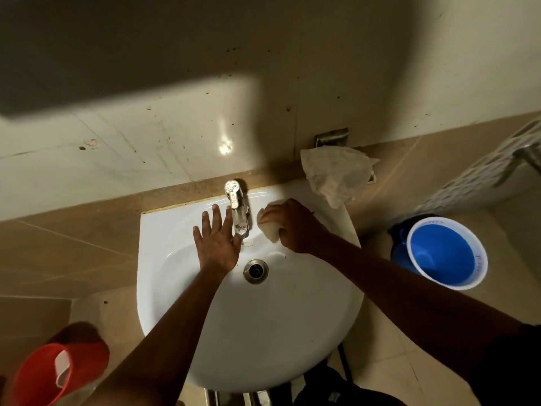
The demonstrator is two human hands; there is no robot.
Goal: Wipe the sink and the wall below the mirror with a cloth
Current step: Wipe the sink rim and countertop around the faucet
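Forearms fill the bottom of my view, both reaching down into the white sink (263, 332), so let me start at the business end. Cloth (268, 227) is bunched into a pale wad on the upper right slope of the basin, just right of the tap (237, 212), and my right hand (295, 227) is clamped over it, fingers curled down and gripping the wad so I can press it hard against the porcelain; bunching it gives me a firm pad for the tight curve behind the spout. My left hand (216, 244) holds nothing, fingers spread and straight, palm down over the basin's left side just beside the tap; I judge I'm bracing there, though whether the palm actually touches the porcelain I can't tell. Below both hands sits the drain (255, 271), uncovered. Behind the tap runs a tan ledge (175, 194), and above it the wall (140, 153), speckled with dark spots, which I take to be work not yet done. Off the sink's upper right corner a crumpled pale bag or sheet (333, 174) sits on the ledge. Further out on the floor stand a blue bucket (445, 253) to my right and an orange bucket (49, 373) at lower left, both well apart from the basin.
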